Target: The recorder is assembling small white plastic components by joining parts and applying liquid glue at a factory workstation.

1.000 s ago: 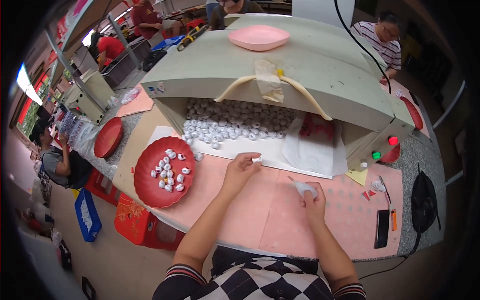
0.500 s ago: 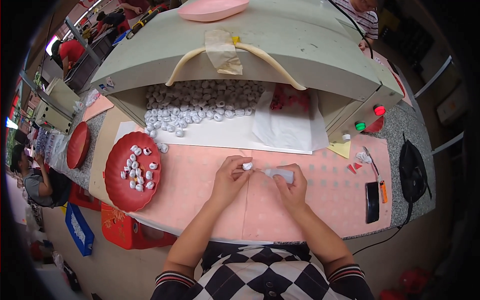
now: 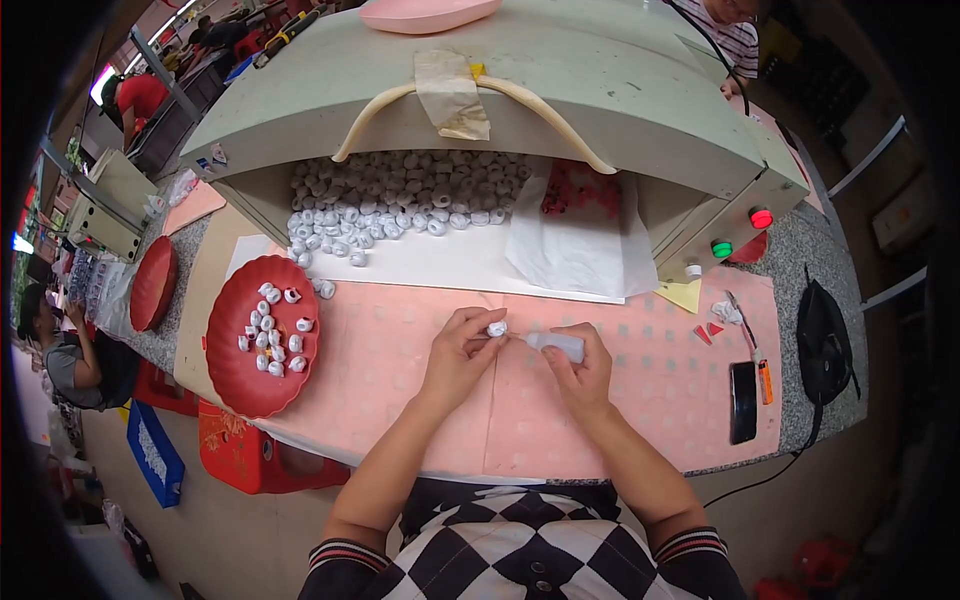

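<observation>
My left hand [image 3: 463, 352] pinches a small white rounded piece [image 3: 497, 328] between thumb and fingers, over the pink mat. In my right hand [image 3: 585, 367] lies a small translucent squeeze bottle [image 3: 556, 345], held sideways with its thin nozzle pointing left. The nozzle tip is close to the white piece; whether they touch I cannot tell. To the left of my hands, a red scalloped plate [image 3: 232, 385] bears several similar white pieces [image 3: 275, 333], some with dark spots.
A grey metal housing [image 3: 590, 90] stands ahead, with a heap of white pieces [image 3: 400, 195] and white paper [image 3: 575, 245] under it. On the right lie a black phone [image 3: 743, 403], an orange lighter [image 3: 766, 382] and a black pouch [image 3: 826, 340]. Other people work farther off.
Both hands keep nearly the same pose, with the bottle nozzle still beside the white piece. The view has shifted very slightly.
</observation>
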